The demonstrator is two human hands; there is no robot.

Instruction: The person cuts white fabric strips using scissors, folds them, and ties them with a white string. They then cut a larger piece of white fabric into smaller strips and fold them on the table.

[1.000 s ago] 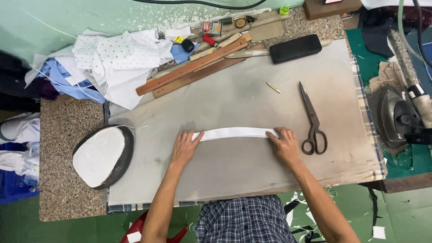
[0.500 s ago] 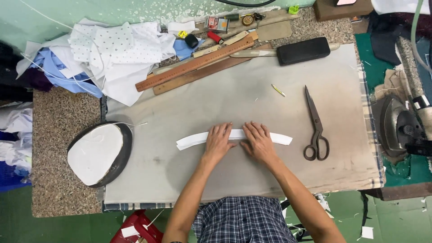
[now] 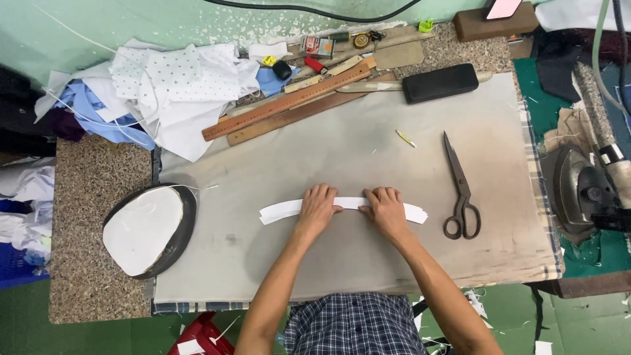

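Left hand (image 3: pixel 318 206) and right hand (image 3: pixel 384 208) press flat on white strip (image 3: pixel 348 204); scissors (image 3: pixel 459 189) lie just right.

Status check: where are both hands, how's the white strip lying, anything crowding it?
Left hand and right hand flat on the white strip, near its middle. Strip lies flat on the grey pad. Scissors lie just right of it, apart.

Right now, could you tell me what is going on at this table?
A person in a checked shirt presses both palms flat on a long, narrow, curved white fabric strip lying on the grey padded table cover. The left hand and right hand sit side by side near its middle. Black-handled metal scissors lie untouched to the right.
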